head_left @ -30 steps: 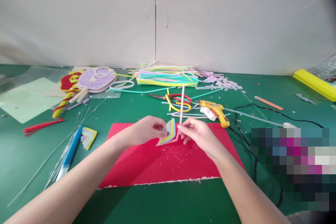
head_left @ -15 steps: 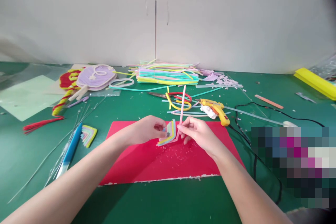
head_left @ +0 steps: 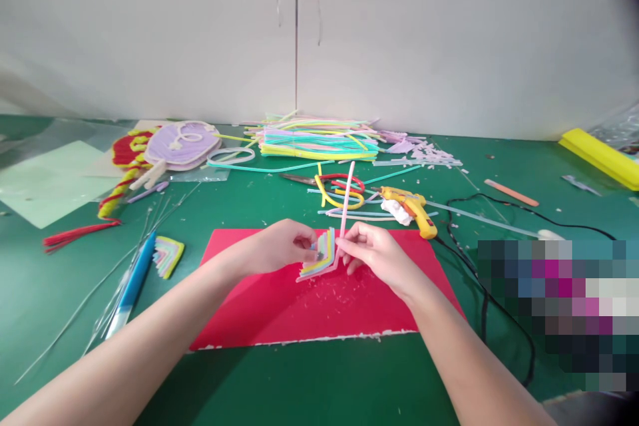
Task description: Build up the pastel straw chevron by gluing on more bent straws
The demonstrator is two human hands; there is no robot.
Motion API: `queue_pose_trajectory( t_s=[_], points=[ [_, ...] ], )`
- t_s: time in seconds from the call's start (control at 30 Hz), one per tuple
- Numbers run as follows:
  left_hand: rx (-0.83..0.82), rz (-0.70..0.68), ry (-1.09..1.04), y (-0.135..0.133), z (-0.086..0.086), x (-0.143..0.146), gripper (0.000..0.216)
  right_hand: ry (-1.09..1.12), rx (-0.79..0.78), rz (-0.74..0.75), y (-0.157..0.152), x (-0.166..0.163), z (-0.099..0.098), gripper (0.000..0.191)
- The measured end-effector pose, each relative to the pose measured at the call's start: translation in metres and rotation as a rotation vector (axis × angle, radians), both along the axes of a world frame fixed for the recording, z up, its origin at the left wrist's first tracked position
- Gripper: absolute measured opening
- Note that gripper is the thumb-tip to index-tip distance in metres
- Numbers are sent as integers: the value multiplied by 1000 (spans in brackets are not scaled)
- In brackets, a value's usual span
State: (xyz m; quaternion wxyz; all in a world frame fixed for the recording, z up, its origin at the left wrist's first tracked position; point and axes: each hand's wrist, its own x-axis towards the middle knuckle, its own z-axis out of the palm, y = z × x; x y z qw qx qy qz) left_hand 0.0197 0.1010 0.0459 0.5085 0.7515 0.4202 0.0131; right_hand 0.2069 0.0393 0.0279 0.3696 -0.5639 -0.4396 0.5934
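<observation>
Pink strip [head_left: 347, 196]: pinches it finger-and-thumb above the bend in right hand [head_left: 374, 253], grips striped piece [head_left: 327, 251] alongside in left hand [head_left: 279, 245].

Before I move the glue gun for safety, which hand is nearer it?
Right: the right hand is left of the glue gun, on its near side; the left hand is farther left.

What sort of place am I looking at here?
Probably a craft workspace: on the green table lie a yellow glue gun, a pair of scissors and a bundle of pastel strips. Whether it's a home, classroom or workshop, I can't tell.
</observation>
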Motion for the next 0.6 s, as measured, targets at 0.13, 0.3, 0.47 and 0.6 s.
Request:
queue_pose_trajectory(
  t_s=[0.13, 0.3, 0.47, 0.6],
  points=[
    [-14, -14, 4, 1, -1, 0, 21, 16, 2, -1, 0, 0, 0, 29],
    [0, -30, 18, 1, -1, 0, 22, 18, -6, -2, 1, 0, -1, 30],
    [8, -26, 15, 0, -3, 0, 22, 19, -15, 2, 1, 0, -3, 31],
    [15, -38, 1, -1, -6, 1, 21, 23, -17, 8, 2, 0, -4, 31]
  ],
)
